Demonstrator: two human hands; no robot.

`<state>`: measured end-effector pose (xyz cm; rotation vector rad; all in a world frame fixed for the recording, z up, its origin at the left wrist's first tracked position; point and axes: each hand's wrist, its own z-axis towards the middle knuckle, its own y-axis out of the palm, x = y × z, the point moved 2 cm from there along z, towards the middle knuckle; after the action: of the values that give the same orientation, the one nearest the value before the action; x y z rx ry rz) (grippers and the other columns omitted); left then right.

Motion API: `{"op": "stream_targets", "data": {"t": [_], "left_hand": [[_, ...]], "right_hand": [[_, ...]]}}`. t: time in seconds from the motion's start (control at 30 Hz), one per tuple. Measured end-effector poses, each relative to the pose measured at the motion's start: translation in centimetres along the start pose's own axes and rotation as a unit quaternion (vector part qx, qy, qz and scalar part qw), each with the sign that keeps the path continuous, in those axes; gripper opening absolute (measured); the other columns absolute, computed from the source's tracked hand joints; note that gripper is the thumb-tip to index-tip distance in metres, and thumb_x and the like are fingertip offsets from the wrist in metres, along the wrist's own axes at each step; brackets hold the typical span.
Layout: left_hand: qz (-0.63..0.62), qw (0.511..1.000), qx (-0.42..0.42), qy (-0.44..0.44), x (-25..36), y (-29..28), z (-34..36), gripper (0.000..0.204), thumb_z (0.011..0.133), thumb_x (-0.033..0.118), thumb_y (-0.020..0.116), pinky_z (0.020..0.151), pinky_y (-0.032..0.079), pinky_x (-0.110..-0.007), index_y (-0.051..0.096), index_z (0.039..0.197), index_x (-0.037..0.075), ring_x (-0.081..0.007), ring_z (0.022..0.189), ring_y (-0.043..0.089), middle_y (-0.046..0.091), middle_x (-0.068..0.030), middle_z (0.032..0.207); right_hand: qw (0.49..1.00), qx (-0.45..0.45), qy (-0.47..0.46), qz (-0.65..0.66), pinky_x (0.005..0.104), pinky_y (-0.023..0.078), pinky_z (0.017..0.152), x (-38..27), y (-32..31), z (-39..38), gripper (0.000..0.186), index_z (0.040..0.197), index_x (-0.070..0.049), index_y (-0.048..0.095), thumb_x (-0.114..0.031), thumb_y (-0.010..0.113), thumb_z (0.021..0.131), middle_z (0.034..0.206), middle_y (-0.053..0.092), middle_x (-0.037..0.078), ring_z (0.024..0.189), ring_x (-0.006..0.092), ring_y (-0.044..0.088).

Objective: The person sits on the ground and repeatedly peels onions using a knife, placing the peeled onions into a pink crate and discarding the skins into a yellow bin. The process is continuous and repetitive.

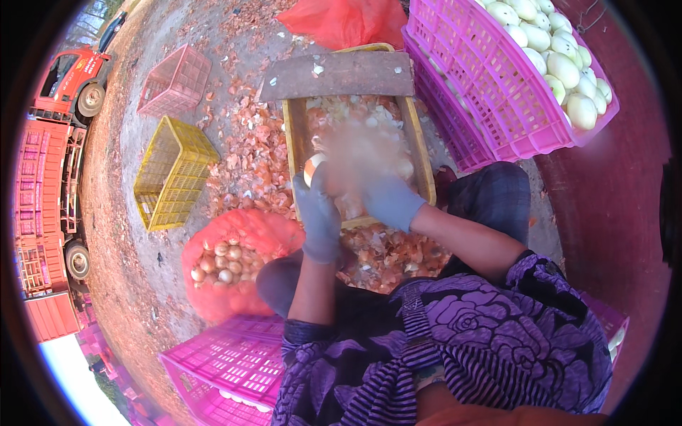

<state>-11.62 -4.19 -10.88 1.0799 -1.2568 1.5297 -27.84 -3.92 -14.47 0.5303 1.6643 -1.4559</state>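
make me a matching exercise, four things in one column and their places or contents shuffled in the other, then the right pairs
Things
1. white-and-orange round onion
2. flat gray board
3. yellow plastic lattice crate
4. open red mesh sack

Places or contents
A. beside the small pink lattice crate
B. holds brown-skinned onions
C. in the gray-gloved left hand's grip
D. across the far end of the yellow-edged tray

Pairs: 1-C, 2-D, 3-A, 4-B

Your gloved left hand [319, 220] holds a white-and-orange onion [312, 169] over the wooden tray [424, 170] — your right hand [391, 201], partly blurred, is close by.
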Motion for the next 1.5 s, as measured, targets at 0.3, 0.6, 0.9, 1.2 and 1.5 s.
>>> {"op": "stream_targets", "data": {"t": [0.3,0.6,0.9,1.2,1.5], "left_hand": [[-0.337,0.929,-0.059,-0.142,3.8,-0.9,1.8,0.048,0.102,0.031,0.055,0.092,0.053,-0.035,0.049,0.134,-0.004,-0.0226,0.107,0.063,0.062,-0.0144,0.120],[-0.065,0.998,-0.027,0.006,5.4,-1.0,1.0,0.062,0.090,0.016,0.071,0.098,0.050,-0.032,0.046,0.143,-0.003,-0.0197,0.118,0.058,0.058,-0.0118,0.130],[-0.268,0.954,-0.040,-0.126,4.9,-1.3,0.8,0.066,0.084,0.013,0.075,0.098,0.050,-0.032,0.045,0.141,-0.001,-0.0190,0.113,0.059,0.058,-0.0114,0.127],[-0.062,0.996,-0.047,-0.050,5.0,-2.2,1.0,0.073,0.079,0.010,0.073,0.096,0.052,-0.032,0.043,0.143,-0.006,-0.0204,0.112,0.060,0.055,-0.0128,0.131],[-0.138,0.989,-0.002,-0.048,4.8,-3.3,2.0,0.065,0.085,0.012,0.070,0.100,0.050,-0.034,0.045,0.142,-0.008,-0.0213,0.115,0.059,0.055,-0.0161,0.131]], "right_hand": [[0.985,0.032,-0.108,-0.134,0.0395,0.054,0.086,9.3,1.7,0.8,0.046,0.142,-0.005,0.052,-0.011,0.056,0.097,0.115,0.068,0.018,0.099,0.0287,0.067],[0.980,0.047,-0.052,0.188,0.0328,0.055,0.079,-2.6,-2.2,2.8,0.057,0.149,-0.006,0.047,-0.010,0.064,0.095,0.106,0.070,0.008,0.087,0.0150,0.064],[0.989,-0.007,-0.101,0.104,0.0394,0.055,0.087,-1.0,-2.0,1.4,0.065,0.154,-0.008,0.041,-0.015,0.062,0.093,0.112,0.071,0.024,0.096,0.0275,0.071],[0.987,-0.104,-0.112,0.055,0.0441,0.055,0.090,-0.5,-4.5,1.9,0.058,0.147,-0.008,0.050,-0.018,0.060,0.091,0.111,0.071,0.025,0.099,0.0342,0.071],[0.994,-0.064,-0.085,0.024,0.0499,0.053,0.080,-0.1,-4.3,-2.8,0.045,0.135,-0.006,0.058,-0.019,0.058,0.091,0.096,0.069,0.026,0.085,0.0416,0.068]]}}
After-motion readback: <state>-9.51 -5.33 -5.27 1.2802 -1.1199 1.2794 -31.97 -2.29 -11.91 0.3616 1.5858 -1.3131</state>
